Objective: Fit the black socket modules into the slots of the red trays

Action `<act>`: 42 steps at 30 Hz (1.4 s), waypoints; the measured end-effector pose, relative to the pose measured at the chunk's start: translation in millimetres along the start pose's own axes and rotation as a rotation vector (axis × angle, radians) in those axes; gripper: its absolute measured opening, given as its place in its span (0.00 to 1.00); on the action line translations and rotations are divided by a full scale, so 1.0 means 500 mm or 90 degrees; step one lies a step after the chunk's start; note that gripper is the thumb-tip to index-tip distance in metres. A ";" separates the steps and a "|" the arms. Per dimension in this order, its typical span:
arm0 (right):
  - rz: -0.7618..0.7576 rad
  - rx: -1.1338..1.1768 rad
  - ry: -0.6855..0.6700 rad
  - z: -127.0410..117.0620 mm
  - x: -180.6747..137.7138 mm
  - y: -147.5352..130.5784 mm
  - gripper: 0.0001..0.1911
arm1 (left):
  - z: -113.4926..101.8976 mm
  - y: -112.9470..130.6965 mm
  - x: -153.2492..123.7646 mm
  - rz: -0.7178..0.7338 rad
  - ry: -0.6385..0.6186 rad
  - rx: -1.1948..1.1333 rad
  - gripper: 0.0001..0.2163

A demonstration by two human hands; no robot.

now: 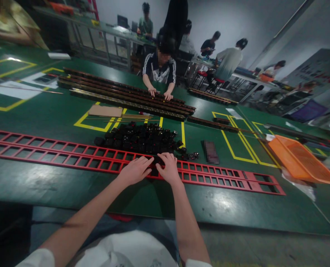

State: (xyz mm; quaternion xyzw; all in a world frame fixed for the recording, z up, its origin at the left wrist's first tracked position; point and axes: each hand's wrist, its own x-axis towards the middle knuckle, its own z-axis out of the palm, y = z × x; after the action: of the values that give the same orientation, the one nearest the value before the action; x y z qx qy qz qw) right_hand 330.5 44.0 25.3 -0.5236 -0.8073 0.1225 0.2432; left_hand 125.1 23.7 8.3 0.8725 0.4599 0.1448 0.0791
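Note:
My left hand and my right hand rest side by side on a long red slotted frame lying across the green table. Their fingertips meet over a small black part sitting in the frame; the fingers are curled and pressed on it. Just beyond the hands lies a heap of black plastic parts.
Across the table a person presses both hands on a stack of long dark rails. An orange tray sits at the right, a cardboard sheet behind the heap. Other people work at benches in the back.

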 end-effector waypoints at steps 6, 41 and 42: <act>0.015 0.035 -0.009 -0.005 0.001 0.013 0.16 | 0.007 0.001 -0.003 -0.001 0.023 0.007 0.22; 0.008 0.022 -0.043 -0.009 0.002 0.012 0.15 | -0.004 0.018 0.004 -0.027 0.013 -0.008 0.21; 0.004 0.022 -0.043 -0.008 0.001 0.013 0.16 | -0.005 0.018 0.005 -0.030 0.012 -0.017 0.21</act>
State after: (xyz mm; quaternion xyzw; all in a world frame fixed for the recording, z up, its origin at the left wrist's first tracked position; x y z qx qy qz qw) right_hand 337.6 47.2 26.1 -0.5173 -0.8113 0.1544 0.2244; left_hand 132.5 20.9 13.5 0.8590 0.4789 0.1574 0.0898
